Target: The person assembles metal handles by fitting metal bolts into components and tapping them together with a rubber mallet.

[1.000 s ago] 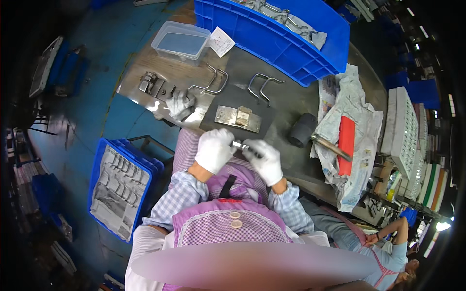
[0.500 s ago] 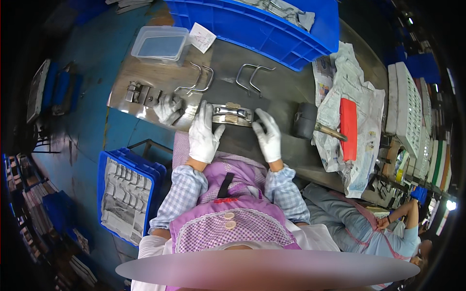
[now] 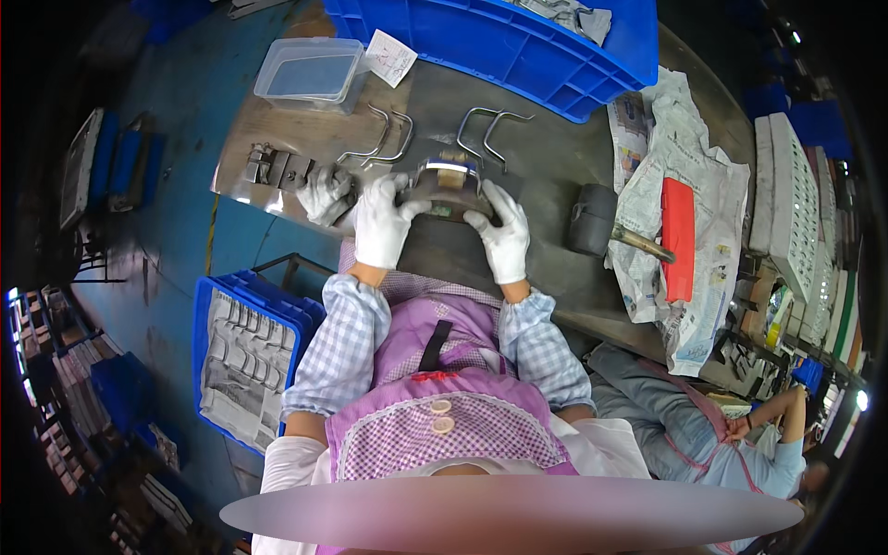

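Observation:
Between my white-gloved hands is a metal fixture, a block with a shiny curved band across its top, tilted over the table. My left hand grips its left end, thumb at the near side. The other end is held by my right hand, fingers bent round it. Beyond it lie bent metal handles: one pair at the left, another pair at the right. A crumpled grey-white glove rests just left of my left hand. To the right lies a black-headed mallet with a wooden handle.
A large blue crate of metal parts stands at the far side, beside a clear plastic box and paper slip. Metal blocks sit left. Newspaper carries a red bar. A blue bin stands lower left; a person lower right.
The metal fixture was lying flat with my hands at its ends. Now it is tipped up in both hands, its near face showing and its band raised.

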Demonstrator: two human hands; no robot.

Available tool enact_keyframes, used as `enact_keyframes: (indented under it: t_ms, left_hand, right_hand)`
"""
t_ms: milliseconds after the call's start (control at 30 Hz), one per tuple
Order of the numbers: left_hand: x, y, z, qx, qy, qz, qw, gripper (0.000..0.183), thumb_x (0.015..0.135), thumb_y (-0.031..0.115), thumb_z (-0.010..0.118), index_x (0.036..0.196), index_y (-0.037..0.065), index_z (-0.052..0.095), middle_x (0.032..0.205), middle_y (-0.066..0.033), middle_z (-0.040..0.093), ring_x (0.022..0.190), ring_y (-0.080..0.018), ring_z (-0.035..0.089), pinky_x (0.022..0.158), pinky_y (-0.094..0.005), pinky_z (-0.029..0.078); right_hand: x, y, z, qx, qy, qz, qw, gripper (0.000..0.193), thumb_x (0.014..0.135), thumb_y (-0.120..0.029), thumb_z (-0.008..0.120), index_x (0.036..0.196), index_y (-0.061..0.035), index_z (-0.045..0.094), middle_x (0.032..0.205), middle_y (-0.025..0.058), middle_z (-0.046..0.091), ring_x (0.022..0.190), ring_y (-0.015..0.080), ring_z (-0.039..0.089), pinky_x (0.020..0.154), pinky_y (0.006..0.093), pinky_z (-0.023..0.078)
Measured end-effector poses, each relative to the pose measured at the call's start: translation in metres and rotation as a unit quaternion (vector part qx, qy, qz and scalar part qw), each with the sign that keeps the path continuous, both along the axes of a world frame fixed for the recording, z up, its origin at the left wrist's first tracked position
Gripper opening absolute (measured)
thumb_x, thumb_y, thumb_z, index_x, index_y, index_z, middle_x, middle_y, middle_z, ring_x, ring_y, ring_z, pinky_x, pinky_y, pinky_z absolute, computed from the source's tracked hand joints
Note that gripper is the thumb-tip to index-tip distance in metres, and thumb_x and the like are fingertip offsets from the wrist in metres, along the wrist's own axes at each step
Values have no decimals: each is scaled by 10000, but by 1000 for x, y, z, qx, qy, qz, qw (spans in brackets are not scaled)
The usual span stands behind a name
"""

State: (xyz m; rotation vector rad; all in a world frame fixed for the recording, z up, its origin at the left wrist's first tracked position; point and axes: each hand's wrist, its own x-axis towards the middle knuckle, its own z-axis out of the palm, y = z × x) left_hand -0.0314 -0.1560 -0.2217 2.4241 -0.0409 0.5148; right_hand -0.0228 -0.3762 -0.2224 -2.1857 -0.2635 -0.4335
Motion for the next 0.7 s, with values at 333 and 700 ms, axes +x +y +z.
enact_keyframes:
  t_ms: [333,700]
  left_hand:
    - [22,5,22,-54,108,36,992,539,771,435,862,1088,30,699,1035,-166,709,1006,-358,675,888,-443,528]
    - [12,4,34,-75,104,25,991,506,729,361,902,1022,11,684,994,-164,712,971,-361,677,866,-432,529]
  right_hand:
    - [19,1,-7,157,170,26,973,589,827,-345,862,1309,-51,695,1214,114,716,1114,263,679,979,363,519]
    - [7,-2,8,-77,75,-5,994,637,788,-390,867,1279,-20,699,1218,116,704,1028,299,691,891,376,552]
